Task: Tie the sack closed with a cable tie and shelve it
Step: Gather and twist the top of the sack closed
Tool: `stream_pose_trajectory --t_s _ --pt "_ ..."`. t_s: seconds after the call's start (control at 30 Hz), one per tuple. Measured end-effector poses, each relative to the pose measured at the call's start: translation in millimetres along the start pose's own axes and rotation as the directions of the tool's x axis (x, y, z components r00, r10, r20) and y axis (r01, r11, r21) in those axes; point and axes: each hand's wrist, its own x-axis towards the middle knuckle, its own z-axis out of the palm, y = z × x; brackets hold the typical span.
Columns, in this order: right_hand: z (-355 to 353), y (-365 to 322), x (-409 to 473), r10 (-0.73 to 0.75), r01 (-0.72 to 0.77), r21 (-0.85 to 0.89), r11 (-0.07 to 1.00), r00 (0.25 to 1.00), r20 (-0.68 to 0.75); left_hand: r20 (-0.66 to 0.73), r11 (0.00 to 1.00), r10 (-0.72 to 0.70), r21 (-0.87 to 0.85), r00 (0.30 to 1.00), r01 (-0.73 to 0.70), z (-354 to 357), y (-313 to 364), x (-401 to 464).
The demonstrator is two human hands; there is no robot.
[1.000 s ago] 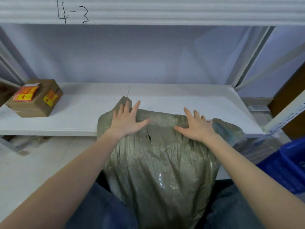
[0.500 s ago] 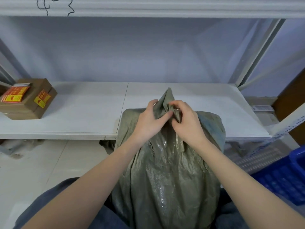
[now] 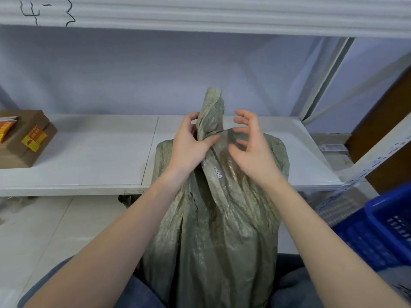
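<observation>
A grey-green woven sack [image 3: 213, 223] stands upright between my knees, in front of the white shelf [image 3: 93, 158]. Its top is gathered into a twisted neck [image 3: 212, 107] that sticks up. My left hand [image 3: 189, 145] is closed around the base of that neck. My right hand [image 3: 249, 145] hovers just right of the neck with fingers spread, holding nothing. No cable tie is visible.
A brown cardboard box [image 3: 24, 138] with orange and yellow labels sits at the shelf's left end. A blue plastic crate [image 3: 378, 232] stands at the lower right. The rack's white uprights [image 3: 322, 76] rise on the right, and an upper shelf edge [image 3: 200, 16] runs overhead.
From flat on the sack's top, both hands bunched the mouth into a neck. Now the neck stands taller, the left hand keeps its grip and the right hand has let go and opened.
</observation>
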Motion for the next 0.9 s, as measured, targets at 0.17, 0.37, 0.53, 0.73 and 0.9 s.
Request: stream_pose_trajectory --t_s 0.17,0.37,0.53,0.73,0.9 --pt "-42.9 26.3 6.9 0.281 -0.349 -0.407 0.844 0.934 -0.22 0.03 1.0 0.014 -0.022 0.999 -0.013 2.8 -2.3 1.3" --pt "-66.6 37.8 -2.2 0.644 -0.638 -0.125 0.76 0.765 0.008 0.018 1.0 0.005 -0.013 1.0 -0.005 9.8 -3.4 -2.5" --pt "-53.7 21.3 -2.4 0.426 -0.43 0.058 0.901 0.902 0.062 0.032 1.0 0.009 0.007 0.999 -0.01 24.8 -3.6 -4.8" --pt "-25.5 9.4 -3.9 0.232 -0.275 0.203 0.94 0.949 0.213 0.092 0.994 0.013 -0.109 0.996 -0.003 32.2 11.4 -9.0" --pt "-6.0 8.7 1.3 0.111 -0.128 0.248 0.96 0.991 0.08 0.284 0.953 -0.058 -0.269 0.957 0.138 13.7 30.6 -4.7"
